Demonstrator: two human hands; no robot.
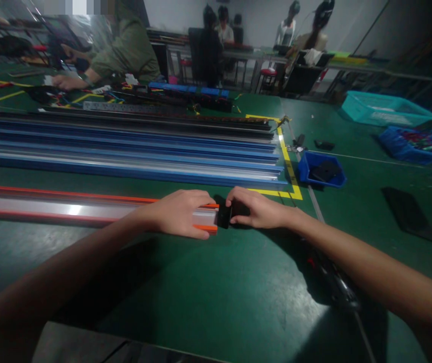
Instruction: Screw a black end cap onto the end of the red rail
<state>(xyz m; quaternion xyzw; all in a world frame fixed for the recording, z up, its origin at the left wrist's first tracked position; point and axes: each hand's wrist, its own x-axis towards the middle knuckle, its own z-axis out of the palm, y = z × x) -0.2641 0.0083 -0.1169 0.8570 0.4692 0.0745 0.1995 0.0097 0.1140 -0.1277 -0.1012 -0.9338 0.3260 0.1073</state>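
A long aluminium profile with orange edges (75, 207) lies across the green table. Near its right end my left hand (180, 214) grips it from above, the thumb on the near edge and fingers on the far edge. At that end a small black end cap (223, 217) is pinched between the fingers and thumb of my right hand (252, 209). The cap stands against or very close to the profile's end; whether it is seated I cannot tell. Beside my right forearm lies a dark power screwdriver (333, 280) with a cable, partly in shadow.
Several blue profiles (144, 151) lie beyond, bordered by yellow tape (286, 151). A blue bin (320, 169) with black parts, a teal basket (386, 111), a blue tray (416, 143) and a black flat object (409, 214) are to the right. A co-worker's sleeve (125, 55) shows across the table.
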